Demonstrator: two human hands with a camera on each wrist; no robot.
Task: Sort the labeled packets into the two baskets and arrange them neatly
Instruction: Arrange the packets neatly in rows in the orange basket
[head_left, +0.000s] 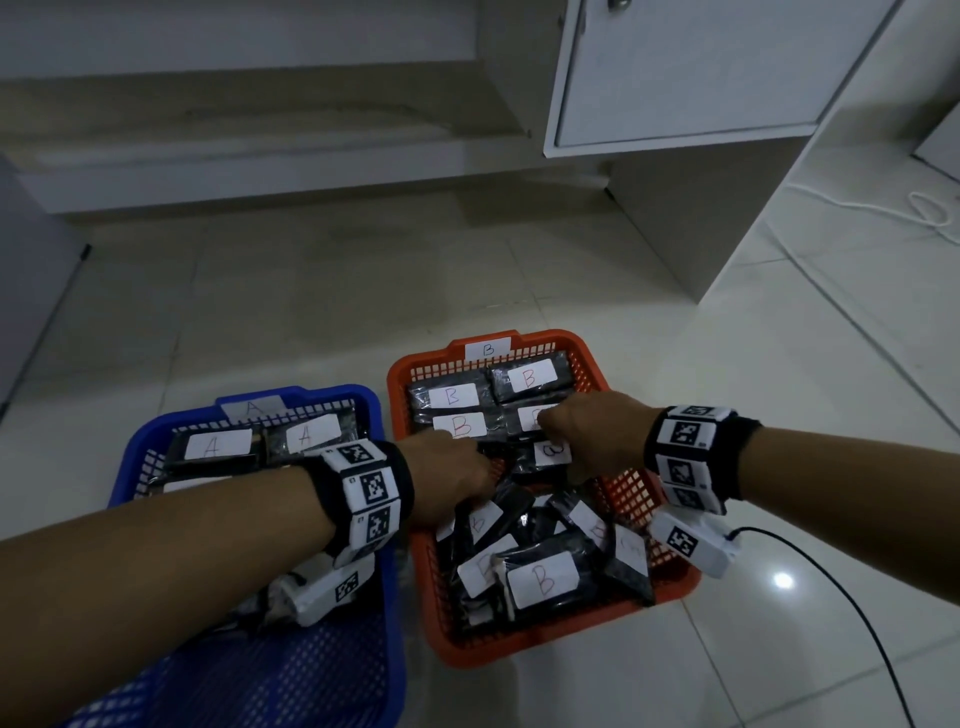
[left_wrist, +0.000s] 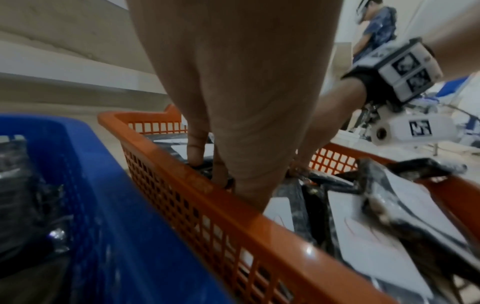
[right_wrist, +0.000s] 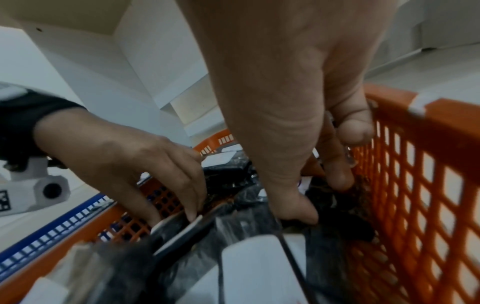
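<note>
An orange basket marked B holds black packets with white B labels: a neat row at the far end, a loose pile at the near end. Beside it on the left, a blue basket marked A holds A packets. Both hands are inside the orange basket at its middle. My right hand pinches a black packet between thumb and curled fingers. My left hand points its nearly straight fingers down onto packet edges. What lies under the palms is hidden.
The baskets stand on a pale tiled floor. A white cabinet rises behind on the right. A white cable lies at the far right, and a black cable trails from my right wrist. Another person stands far off.
</note>
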